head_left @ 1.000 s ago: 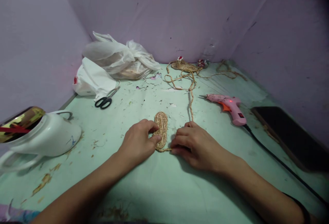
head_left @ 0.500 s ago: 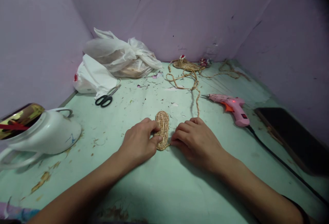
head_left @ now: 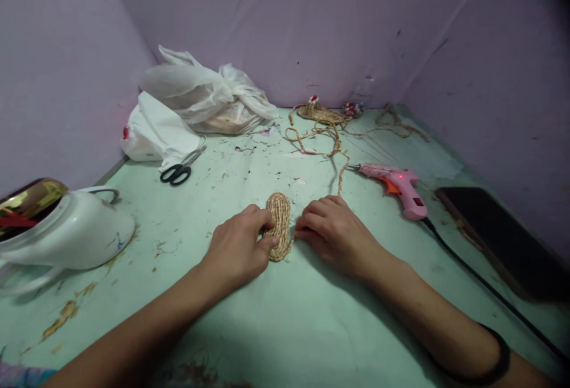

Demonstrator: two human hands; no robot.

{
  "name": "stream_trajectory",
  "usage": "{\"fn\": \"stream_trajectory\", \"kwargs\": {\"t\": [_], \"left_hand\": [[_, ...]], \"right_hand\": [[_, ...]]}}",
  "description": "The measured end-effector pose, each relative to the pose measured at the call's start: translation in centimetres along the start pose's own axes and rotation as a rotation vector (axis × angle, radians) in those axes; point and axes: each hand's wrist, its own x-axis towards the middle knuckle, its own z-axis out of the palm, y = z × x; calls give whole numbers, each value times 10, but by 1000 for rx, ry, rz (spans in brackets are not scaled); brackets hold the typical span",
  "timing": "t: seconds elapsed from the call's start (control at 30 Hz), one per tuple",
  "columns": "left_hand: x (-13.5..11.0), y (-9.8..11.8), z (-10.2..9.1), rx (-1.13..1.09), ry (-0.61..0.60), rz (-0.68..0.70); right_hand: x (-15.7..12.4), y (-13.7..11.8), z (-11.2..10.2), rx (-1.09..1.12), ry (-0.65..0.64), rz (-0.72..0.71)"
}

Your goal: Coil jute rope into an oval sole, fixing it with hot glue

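A small oval mat of coiled jute braid [head_left: 279, 221] lies flat on the pale green table [head_left: 285, 316]. My left hand [head_left: 238, 248] presses on its left side, fingers curled over the edge. My right hand [head_left: 332, 230] rests against its right side, fingertips pinching the loose braid against the oval's rim. The jute braid [head_left: 332, 144] runs from under my right hand back to a tangled pile near the far wall.
A pink glue gun [head_left: 396, 183] with a lit red light lies to the right, its black cord [head_left: 481, 278] trailing toward me. Black scissors [head_left: 178, 171] and white plastic bags [head_left: 196, 106] sit back left. A white pot [head_left: 66, 236] stands far left. A dark phone [head_left: 503, 239] lies far right.
My right hand has moved up along the oval's right edge, laying the braid against it. The braid's slack has shifted right. My left hand stays put.
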Motion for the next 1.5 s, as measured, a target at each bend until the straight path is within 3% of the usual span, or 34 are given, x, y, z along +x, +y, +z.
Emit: {"fn": "stream_trajectory", "kwargs": {"t": [0.27,0.63,0.9,1.03,1.2,1.5], "left_hand": [[0,0,0,11,12,27],[0,0,0,-19,22,32],[3,-9,-7,-145,-73,161],[-3,1,-12,-65,-122,121],[-15,17,-9,126,-84,46],[-16,7,-9,62,-114,179]], "right_hand": [[6,-3,-1,0,-28,29],[8,-8,4,-15,37,108],[3,-11,3,-5,31,79],[1,-14,3,2,35,98],[-2,-17,5,17,84,129],[-6,-31,9,65,84,111]]}}
